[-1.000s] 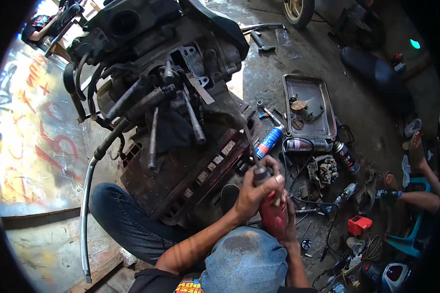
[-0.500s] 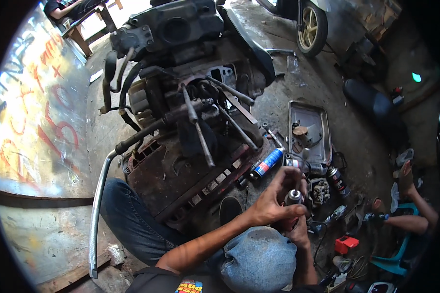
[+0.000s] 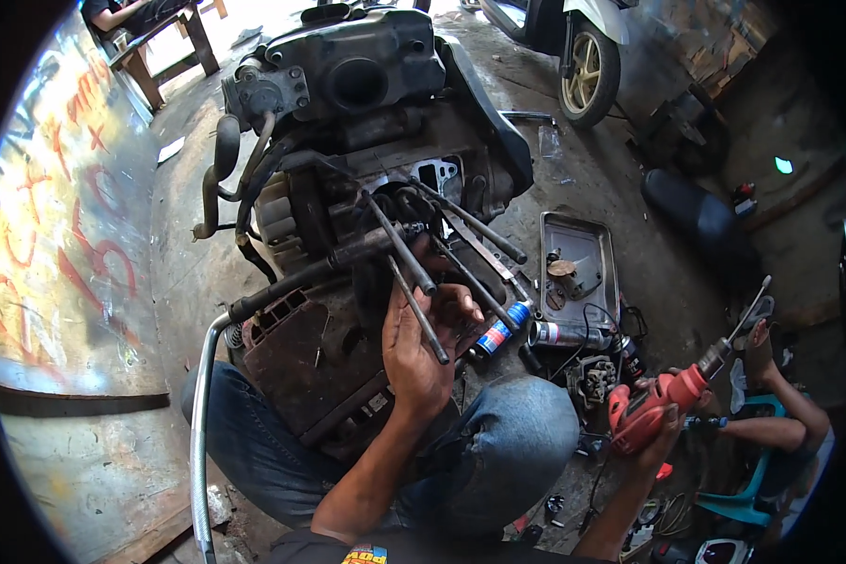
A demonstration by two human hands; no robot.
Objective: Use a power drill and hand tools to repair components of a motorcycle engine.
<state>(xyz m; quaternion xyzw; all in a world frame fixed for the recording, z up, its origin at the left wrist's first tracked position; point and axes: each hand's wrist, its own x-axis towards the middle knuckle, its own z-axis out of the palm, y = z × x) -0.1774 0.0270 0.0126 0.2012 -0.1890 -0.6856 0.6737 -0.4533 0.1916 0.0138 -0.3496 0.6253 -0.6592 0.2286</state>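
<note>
The item under inspection, 1 red power drill (image 3: 647, 412), is held above the floor (image 3: 555, 174), nearer to the person than the near right corner of the metal tray (image 3: 581, 235) and to its right. Its housing is a strong red, with dark marks on the surface. The grey metal chuck (image 3: 714, 357) carries 1 long, thin shank (image 3: 748, 308) with a thicker tip, pointing away from the person and to the right.

The right hand (image 3: 661, 440) has its fingers wrapped around the drill body, a firm grasp. The left hand (image 3: 416, 365) is raised at the near edge of the engine (image 3: 362, 155), with fingers bent among 4 protruding metal rods (image 3: 401, 248); 1 rod crosses in front of the palm. Whether these fingers grip a rod could not be determined.

The engine is dark and grimy, with cooling fins on its left side. A bent bar (image 3: 198, 423), its lower length bright metal, extends from it toward the person. The engine stands at the far edge of a dark, reddish-brown panel (image 3: 282, 376).

A blue can (image 3: 501, 331) lies just outside the tray's near left corner, and a grey can (image 3: 564, 335) along its near edge. Small parts, including 1 brownish disc (image 3: 561, 268), lie inside the tray.
</note>
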